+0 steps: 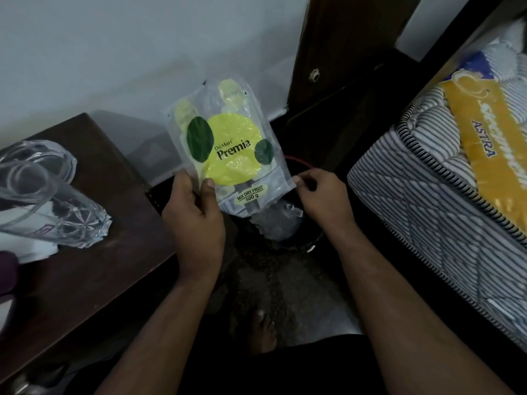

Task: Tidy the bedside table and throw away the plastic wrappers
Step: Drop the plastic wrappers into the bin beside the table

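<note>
I hold up a clear plastic wrapper [225,143] with yellow and green circles, printed "Premia, Mix Dry Fruit 500 g". My left hand [195,220] grips its lower left corner, thumb on the front. My right hand [322,195] pinches its lower right corner. The wrapper hangs above a dark bin [310,243] on the floor between the bedside table and the bed. A crumpled clear plastic piece [281,223] lies in the bin. The dark wooden bedside table [94,269] is at the left.
Clear glass tumblers [42,192] lie on their sides on the table, over a white paper [31,246]. A striped mattress [445,195] with a yellow label fills the right. A dark wooden post [336,52] stands behind the bin. My bare foot [263,332] is on the floor.
</note>
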A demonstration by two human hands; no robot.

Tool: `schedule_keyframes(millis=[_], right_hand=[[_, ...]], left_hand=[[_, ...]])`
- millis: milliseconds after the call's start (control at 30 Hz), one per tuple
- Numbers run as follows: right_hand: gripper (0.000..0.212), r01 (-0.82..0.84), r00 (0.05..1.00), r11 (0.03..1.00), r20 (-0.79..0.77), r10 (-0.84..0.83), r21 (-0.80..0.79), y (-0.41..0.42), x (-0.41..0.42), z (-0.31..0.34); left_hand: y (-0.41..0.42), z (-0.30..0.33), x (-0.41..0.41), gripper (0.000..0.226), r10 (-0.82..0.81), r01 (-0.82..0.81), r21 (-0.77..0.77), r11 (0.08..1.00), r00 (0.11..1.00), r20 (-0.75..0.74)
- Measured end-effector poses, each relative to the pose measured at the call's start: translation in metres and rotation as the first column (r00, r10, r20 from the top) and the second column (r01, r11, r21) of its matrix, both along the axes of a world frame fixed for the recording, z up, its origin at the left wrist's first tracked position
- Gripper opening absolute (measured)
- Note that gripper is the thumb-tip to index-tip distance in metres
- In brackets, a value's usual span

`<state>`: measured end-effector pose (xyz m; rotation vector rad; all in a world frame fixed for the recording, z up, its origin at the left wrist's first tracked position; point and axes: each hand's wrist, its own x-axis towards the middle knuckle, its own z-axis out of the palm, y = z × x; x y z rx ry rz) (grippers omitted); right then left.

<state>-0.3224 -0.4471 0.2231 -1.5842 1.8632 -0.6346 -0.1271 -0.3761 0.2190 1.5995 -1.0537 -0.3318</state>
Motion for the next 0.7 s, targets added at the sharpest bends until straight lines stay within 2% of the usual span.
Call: schedule_keyframes(millis=[67, 133, 200, 267, 333, 367, 400, 433, 500, 533, 567, 600, 633, 700], right_hand=[[0.022, -0.072, 0.989, 0.996, 0.122, 0.078, -0.047, 0.003, 0.007, 0.007], [0.024, -0.071, 0.934, 0.996, 0.347, 0.088, -0.061, 0.005, 0.013, 0.017], [0.029, -0.095, 0.815, 0.995, 0.571, 0.100, -0.038, 0.010, 0.018, 0.026], [0.035, -0.199, 0.709, 0.979, 0.684, 0.171, -0.038, 0.013, 0.016, 0.030], [0.080, -0.382, 0.705, 0.921, 0.623, 0.340, -0.071, 0.015, 0.012, 0.030], [0.097, -0.482, 0.709, 0.873, 0.549, 0.442, -0.079, 0.017, 0.011, 0.029], [0.105, -0.555, 0.708, 0.828, 0.480, 0.518, -0.076, 0.019, 0.013, 0.027], [0.104, -0.582, 0.719, 0.811, 0.424, 0.551, -0.066, 0.020, 0.015, 0.026], [0.081, -0.499, 0.771, 0.862, 0.409, 0.489, -0.089, 0.017, 0.018, 0.022], [0.063, -0.425, 0.803, 0.897, 0.408, 0.434, -0.118, 0.014, 0.016, 0.020], [0.048, -0.348, 0.845, 0.926, 0.378, 0.378, -0.149, 0.010, 0.014, 0.018], [0.038, -0.275, 0.893, 0.945, 0.316, 0.319, -0.176, 0.008, 0.010, 0.015], [0.033, -0.208, 0.940, 0.959, 0.231, 0.250, -0.192, 0.006, 0.006, 0.012], [0.030, -0.114, 0.989, 0.973, 0.066, 0.129, -0.201, 0.004, -0.001, 0.005]], left_hand=[[0.001, -0.001, 0.002, 0.030, 0.008, -0.008, 0.023, 1.000, 1.000, -0.009], [0.000, -0.001, 0.004, 0.031, 0.034, -0.033, 0.046, 0.998, 0.999, -0.023], [-0.002, -0.001, 0.005, 0.032, 0.025, -0.021, 0.082, 0.996, 0.999, -0.040], [-0.003, 0.002, 0.003, 0.028, -0.054, 0.057, 0.146, 0.988, 0.998, -0.027], [-0.003, 0.004, -0.004, 0.016, -0.252, 0.253, 0.259, 0.932, 0.967, -0.038], [-0.003, 0.007, -0.011, 0.013, -0.337, 0.353, 0.314, 0.881, 0.936, -0.104], [-0.004, 0.008, -0.016, 0.018, -0.369, 0.432, 0.337, 0.837, 0.899, -0.236], [-0.005, 0.010, -0.021, 0.026, -0.356, 0.490, 0.323, 0.810, 0.848, -0.393], [-0.006, 0.010, -0.025, 0.026, -0.301, 0.528, 0.250, 0.812, 0.745, -0.595], [-0.007, 0.009, -0.025, 0.014, -0.283, 0.518, 0.232, 0.824, 0.729, -0.623], [-0.007, 0.010, -0.025, 0.017, -0.281, 0.514, 0.229, 0.827, 0.729, -0.624], [-0.007, 0.008, -0.023, 0.031, -0.271, 0.500, 0.241, 0.832, 0.745, -0.609], [-0.009, 0.007, -0.023, 0.036, -0.237, 0.469, 0.256, 0.846, 0.759, -0.606], [-0.012, 0.004, -0.021, 0.031, -0.195, 0.416, 0.267, 0.869, 0.785, -0.588]])
